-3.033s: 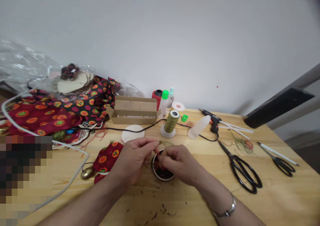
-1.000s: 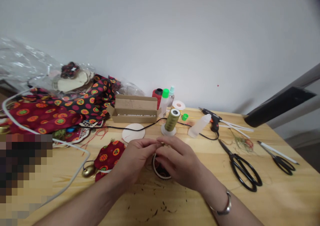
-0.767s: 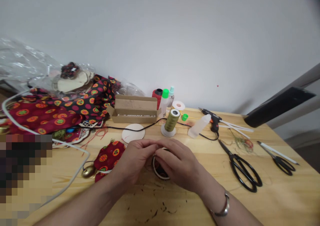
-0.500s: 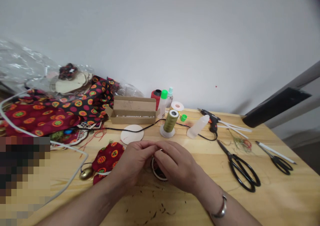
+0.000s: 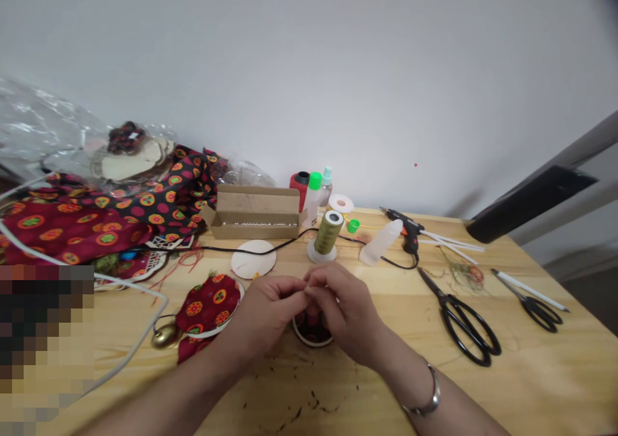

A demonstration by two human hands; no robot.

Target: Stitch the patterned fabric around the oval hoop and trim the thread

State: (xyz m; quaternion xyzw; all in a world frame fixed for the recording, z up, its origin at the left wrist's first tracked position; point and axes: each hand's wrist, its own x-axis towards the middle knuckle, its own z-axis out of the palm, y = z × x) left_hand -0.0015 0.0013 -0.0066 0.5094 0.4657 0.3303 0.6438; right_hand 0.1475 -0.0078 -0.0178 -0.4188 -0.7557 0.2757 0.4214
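Above the table (image 5: 376, 400), observed left hand (image 5: 270, 307) and right hand (image 5: 346, 310) reaching inward at a slant, meeting at the fingertips. Noted curled fingers, with thumb and forefinger pinched together on each. Cannot identify anything between the tips. Located disc (image 5: 309, 335) directly beneath, dark, white-rimmed, partly hidden by right hand; cannot confirm contact. Recorded red cloth (image 5: 205, 304) beside left hand.
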